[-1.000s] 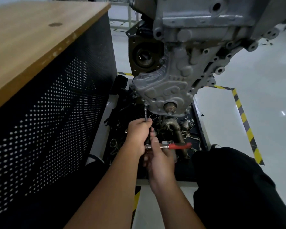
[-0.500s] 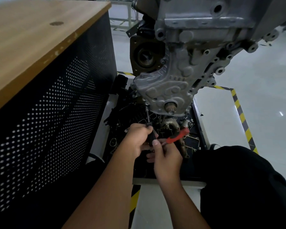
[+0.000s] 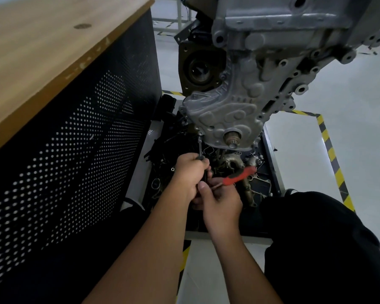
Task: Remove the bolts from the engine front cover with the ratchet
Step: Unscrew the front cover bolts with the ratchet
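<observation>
Ratchet (image 3: 239, 175) head hidden between the hands, engine (image 3: 272, 29) top cut off by the frame, parts beneath it lost in shadow

Cover (image 3: 224, 119): dull silver-grey cast metal with raised oval and ribbed relief. Ratchet (image 3: 239, 177): red grip with a black band, dark metal shaft. Bench top (image 3: 53, 40): light tan wood grain. Bench side (image 3: 75, 139): black panel with a regular grid of small holes showing as white dots. Floor (image 3: 338, 139): glossy pale grey. Tape (image 3: 331, 154): alternating yellow and black diagonal stripes. Tray (image 3: 272, 172): black, holding dark and brownish metal parts. Trousers (image 3: 327, 249): plain black.
</observation>
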`<state>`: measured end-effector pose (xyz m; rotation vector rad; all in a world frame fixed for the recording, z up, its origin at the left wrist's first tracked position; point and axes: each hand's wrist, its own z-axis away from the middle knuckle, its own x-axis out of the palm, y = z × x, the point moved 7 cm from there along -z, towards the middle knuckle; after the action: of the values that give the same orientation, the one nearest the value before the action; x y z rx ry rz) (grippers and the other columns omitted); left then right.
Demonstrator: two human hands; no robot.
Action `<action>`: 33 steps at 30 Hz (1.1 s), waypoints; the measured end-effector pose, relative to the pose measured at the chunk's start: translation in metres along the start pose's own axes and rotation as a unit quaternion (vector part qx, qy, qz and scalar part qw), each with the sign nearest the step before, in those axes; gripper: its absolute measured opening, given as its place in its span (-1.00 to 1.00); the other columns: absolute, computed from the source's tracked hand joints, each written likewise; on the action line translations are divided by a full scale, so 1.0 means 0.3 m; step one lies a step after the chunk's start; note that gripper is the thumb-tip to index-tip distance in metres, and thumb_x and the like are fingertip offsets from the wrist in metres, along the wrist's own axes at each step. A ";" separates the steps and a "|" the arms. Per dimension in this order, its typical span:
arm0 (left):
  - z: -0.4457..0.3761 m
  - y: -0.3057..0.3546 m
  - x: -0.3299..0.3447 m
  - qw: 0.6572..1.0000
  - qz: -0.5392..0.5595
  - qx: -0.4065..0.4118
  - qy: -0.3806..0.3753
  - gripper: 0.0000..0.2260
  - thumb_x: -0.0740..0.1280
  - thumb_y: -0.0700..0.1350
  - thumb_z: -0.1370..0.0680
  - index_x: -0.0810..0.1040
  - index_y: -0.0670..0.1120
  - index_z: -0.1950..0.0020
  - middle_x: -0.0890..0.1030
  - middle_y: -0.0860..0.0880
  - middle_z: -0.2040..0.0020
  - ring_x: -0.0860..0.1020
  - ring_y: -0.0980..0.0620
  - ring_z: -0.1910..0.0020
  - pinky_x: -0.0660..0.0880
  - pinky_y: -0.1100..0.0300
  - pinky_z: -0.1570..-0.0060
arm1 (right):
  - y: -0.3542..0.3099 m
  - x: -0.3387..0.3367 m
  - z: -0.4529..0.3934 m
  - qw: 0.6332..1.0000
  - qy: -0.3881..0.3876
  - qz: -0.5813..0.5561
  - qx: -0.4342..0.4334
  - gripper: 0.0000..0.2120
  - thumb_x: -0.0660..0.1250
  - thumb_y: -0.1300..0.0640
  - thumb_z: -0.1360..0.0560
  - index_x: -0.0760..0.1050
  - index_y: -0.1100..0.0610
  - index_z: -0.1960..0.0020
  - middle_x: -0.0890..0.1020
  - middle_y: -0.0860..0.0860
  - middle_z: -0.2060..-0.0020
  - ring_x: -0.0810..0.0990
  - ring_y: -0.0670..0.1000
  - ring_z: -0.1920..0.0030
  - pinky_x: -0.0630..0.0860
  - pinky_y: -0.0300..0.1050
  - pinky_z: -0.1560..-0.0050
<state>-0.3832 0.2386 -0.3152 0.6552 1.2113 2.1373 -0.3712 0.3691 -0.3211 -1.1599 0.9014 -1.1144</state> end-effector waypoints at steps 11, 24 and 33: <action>0.011 0.023 0.008 0.998 0.067 -0.014 -0.007 -0.82 0.23 -0.34 -0.65 0.55 -0.21 0.10 0.54 -0.14 0.27 0.52 0.03 0.46 0.51 0.19 0.46 | 0.037 0.031 0.010 0.928 -0.052 -0.300 0.215 -0.86 0.39 0.18 -0.61 0.60 0.24 -0.10 0.67 0.10 0.22 0.58 -0.06 0.43 0.59 -0.16 0.40; 0.028 0.052 0.014 0.996 0.060 -0.047 -0.054 -0.87 0.20 -0.30 -0.68 0.54 -0.18 -0.04 0.58 -0.16 0.24 0.58 -0.02 0.40 0.58 0.15 0.46 | 0.006 0.044 0.019 0.900 -0.062 -0.349 0.255 -0.82 0.36 0.17 -0.62 0.56 0.28 -0.12 0.66 0.16 0.26 0.59 -0.07 0.45 0.57 -0.22 0.44; 0.007 0.043 0.019 0.995 0.070 -0.038 -0.059 -0.91 0.29 -0.30 -0.64 0.58 -0.18 -0.04 0.59 -0.16 0.29 0.61 -0.02 0.41 0.63 0.09 0.35 | 0.017 0.071 0.036 0.759 -0.077 -0.533 0.365 -0.74 0.30 0.13 -0.65 0.53 0.35 -0.13 0.62 0.22 0.24 0.56 -0.10 0.50 0.53 -0.31 0.50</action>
<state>-0.3892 0.2385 -0.3023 0.8422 1.0437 2.2116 -0.3548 0.3510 -0.3237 -1.0180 -0.4864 -1.9881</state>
